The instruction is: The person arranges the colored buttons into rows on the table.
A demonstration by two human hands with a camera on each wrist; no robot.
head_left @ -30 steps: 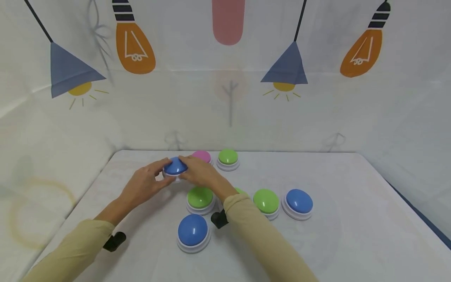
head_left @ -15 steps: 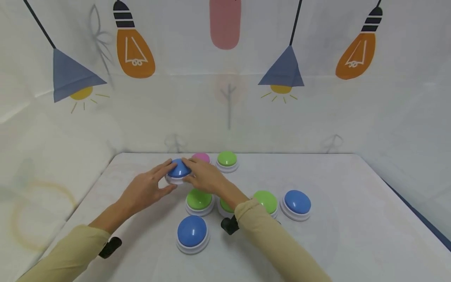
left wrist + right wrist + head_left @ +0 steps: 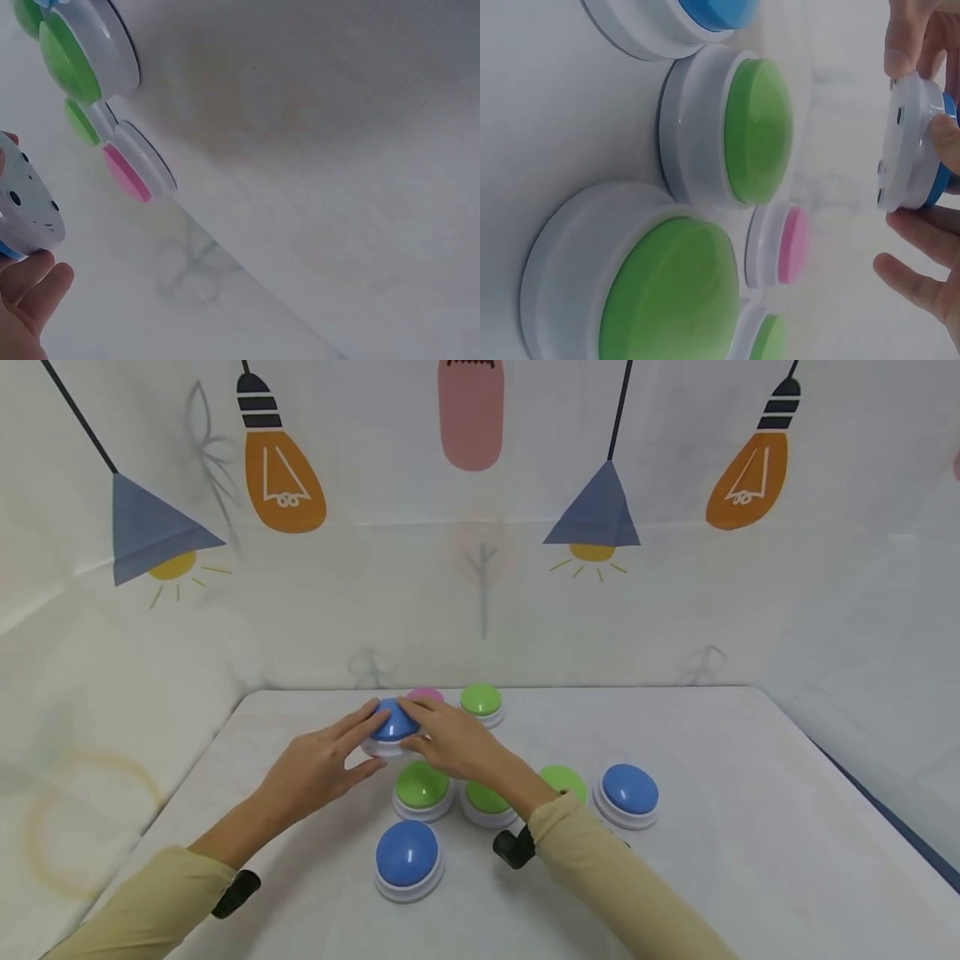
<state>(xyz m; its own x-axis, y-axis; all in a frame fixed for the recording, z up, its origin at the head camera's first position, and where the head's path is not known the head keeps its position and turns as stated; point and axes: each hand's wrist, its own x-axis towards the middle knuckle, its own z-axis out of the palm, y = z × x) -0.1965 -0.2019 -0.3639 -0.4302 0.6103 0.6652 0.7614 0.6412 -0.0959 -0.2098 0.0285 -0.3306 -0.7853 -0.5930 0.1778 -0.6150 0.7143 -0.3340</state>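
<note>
Both hands hold one blue buzzer button (image 3: 395, 725) with a white base, raised over the far left part of the table. Fingers of the left hand (image 3: 311, 768) lie on the dome's left side, its thumb low by the base. From the right, the right hand (image 3: 465, 739) pinches the button between fingers and thumb. Its white underside (image 3: 30, 202) with small dark holes faces the left wrist camera. Just nearer stand two green buzzer buttons (image 3: 422, 786); behind the right hand a pink one (image 3: 425, 694) is partly hidden.
Another green button (image 3: 481, 700) stands at the back edge. A blue button (image 3: 406, 853) sits nearest in front; to the right are a green one (image 3: 564, 782), partly behind the right arm, and another blue one (image 3: 630, 790). A printed cloth wall (image 3: 480, 602) rises behind the white table (image 3: 720, 860).
Both hands have carried the blue buzzer button a little to the right, toward the pink one. The right forearm has shifted right, uncovering more of the middle green button. Other buttons stay put.
</note>
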